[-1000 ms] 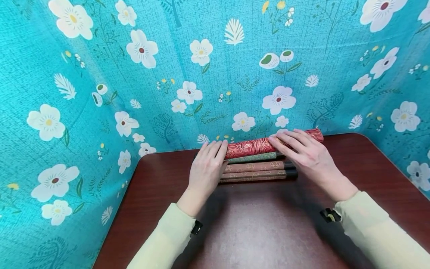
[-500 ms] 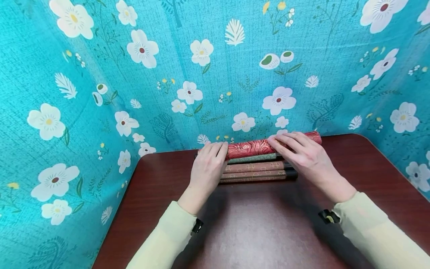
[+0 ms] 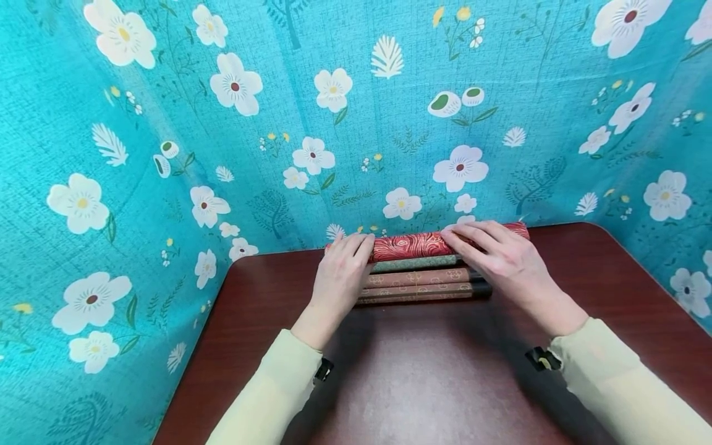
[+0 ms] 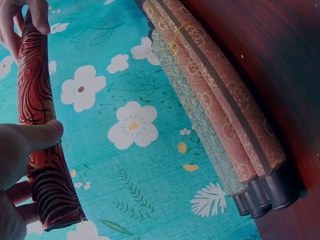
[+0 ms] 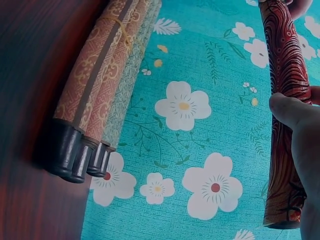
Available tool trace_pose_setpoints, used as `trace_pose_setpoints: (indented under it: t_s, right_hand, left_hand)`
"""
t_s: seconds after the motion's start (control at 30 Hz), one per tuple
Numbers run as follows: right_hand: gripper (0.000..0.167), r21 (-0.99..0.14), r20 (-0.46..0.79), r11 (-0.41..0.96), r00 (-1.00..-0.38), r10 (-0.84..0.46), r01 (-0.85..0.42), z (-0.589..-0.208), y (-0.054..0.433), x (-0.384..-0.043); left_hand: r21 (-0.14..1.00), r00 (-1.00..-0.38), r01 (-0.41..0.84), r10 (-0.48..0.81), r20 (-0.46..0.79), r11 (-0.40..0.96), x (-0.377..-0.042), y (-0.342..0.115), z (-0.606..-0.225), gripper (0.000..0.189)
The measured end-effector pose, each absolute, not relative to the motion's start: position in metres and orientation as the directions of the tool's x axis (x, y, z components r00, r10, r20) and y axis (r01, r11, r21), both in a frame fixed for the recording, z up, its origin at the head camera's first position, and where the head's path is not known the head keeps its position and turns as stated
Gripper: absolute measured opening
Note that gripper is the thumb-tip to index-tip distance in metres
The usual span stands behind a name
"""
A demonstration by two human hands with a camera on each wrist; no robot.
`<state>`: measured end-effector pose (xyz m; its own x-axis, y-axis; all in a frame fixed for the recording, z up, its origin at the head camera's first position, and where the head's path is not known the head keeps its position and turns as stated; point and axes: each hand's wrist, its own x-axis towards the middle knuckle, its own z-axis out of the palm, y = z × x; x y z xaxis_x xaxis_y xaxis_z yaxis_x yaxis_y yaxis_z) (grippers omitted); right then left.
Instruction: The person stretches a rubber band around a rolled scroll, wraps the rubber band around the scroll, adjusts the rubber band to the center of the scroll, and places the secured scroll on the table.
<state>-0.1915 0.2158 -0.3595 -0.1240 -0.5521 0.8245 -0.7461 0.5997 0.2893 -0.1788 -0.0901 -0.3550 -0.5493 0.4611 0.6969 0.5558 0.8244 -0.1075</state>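
A red roll (image 3: 411, 247) with pale swirling lines is held level by both hands near the back of the table. My left hand (image 3: 340, 272) grips its left part, thumb on the near side, fingers over the top. Farther right, my right hand (image 3: 503, 256) holds it the same way; the roll's right end juts past the fingers. In both wrist views the roll hangs apart from a row of scrolls. That row has two pinkish-brown scrolls (image 4: 215, 75) and a green scroll (image 5: 131, 75), with black end knobs (image 5: 64, 150) and a thin yellow cord.
The dark reddish-brown table (image 3: 423, 371) has rounded back corners. Right behind its back edge hangs a turquoise cloth (image 3: 356, 123) with white flowers, which also rises along both sides.
The red roll has come down slightly at its right end and shifted a little left, turning more level. Both hands keep their hold. The scrolls on the table stay put.
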Motion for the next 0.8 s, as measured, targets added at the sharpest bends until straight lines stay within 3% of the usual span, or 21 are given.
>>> trace_pose_setpoints:
  t_s: [0.23,0.57,0.8]
  right_hand:
    - [0.034,0.312,0.801,0.604,-0.138,-0.582,-0.733,-0.363,0.216,-0.194]
    - [0.031,0.314,0.841,0.6,-0.077,-0.536,-0.736,-0.358,0.21,-0.191]
    - [0.03,0.319,0.852,0.598,-0.054,-0.52,-0.736,-0.356,0.204,-0.19]
  left_hand:
    - [-0.068,-0.568,0.588,0.471,0.675,0.806,-0.181,-0.095,-0.353,0.055]
    - [-0.024,-0.551,0.623,0.46,0.696,0.782,-0.183,-0.102,-0.351,0.053]
    - [-0.065,-0.553,0.61,0.483,0.679,0.789,-0.185,-0.101,-0.351,0.05]
